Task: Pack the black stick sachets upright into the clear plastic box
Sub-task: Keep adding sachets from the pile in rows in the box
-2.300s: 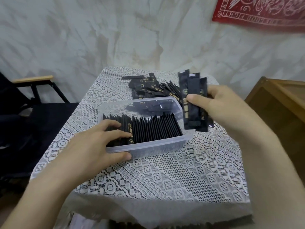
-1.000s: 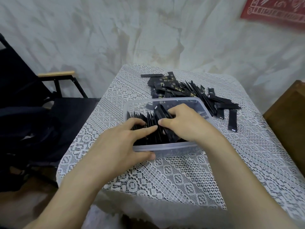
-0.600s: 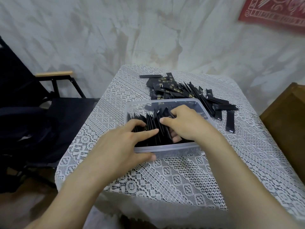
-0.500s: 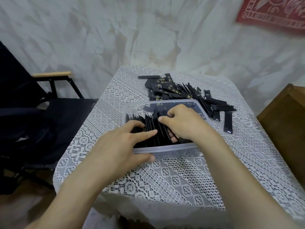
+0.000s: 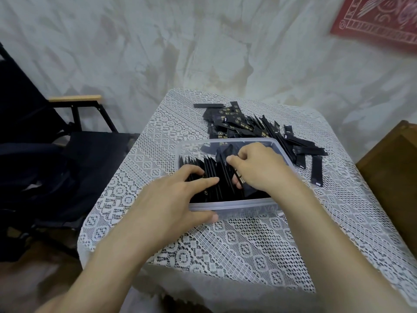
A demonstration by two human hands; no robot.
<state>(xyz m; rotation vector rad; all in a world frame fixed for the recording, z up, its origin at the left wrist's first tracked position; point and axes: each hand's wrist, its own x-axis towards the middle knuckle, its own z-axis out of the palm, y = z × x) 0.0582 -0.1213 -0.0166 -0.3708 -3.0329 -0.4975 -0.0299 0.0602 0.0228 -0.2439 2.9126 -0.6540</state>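
The clear plastic box (image 5: pixel 243 205) stands mid-table, its left and front part filled with a row of upright black stick sachets (image 5: pixel 214 177). My left hand (image 5: pixel 167 199) lies with straight fingers across the tops of that row, and its thumb presses the box's front wall from outside. Inside the box, my right hand (image 5: pixel 257 168) curls its fingers and thumb round a bunch of sachets at the right end of the row; the bunch is mostly hidden under the hand. A loose pile of sachets (image 5: pixel 250 126) lies behind the box.
A white lace cloth (image 5: pixel 225 249) covers the small table. Stray sachets (image 5: pixel 316 172) lie right of the box. A black folding chair (image 5: pixel 67 150) stands at the left, and a wooden piece of furniture (image 5: pixel 392 177) at the right. A wall is close behind.
My right hand brought a bunch of sachets from the air beside the box down into it, against the packed row. My left hand stayed on the row and the box front.
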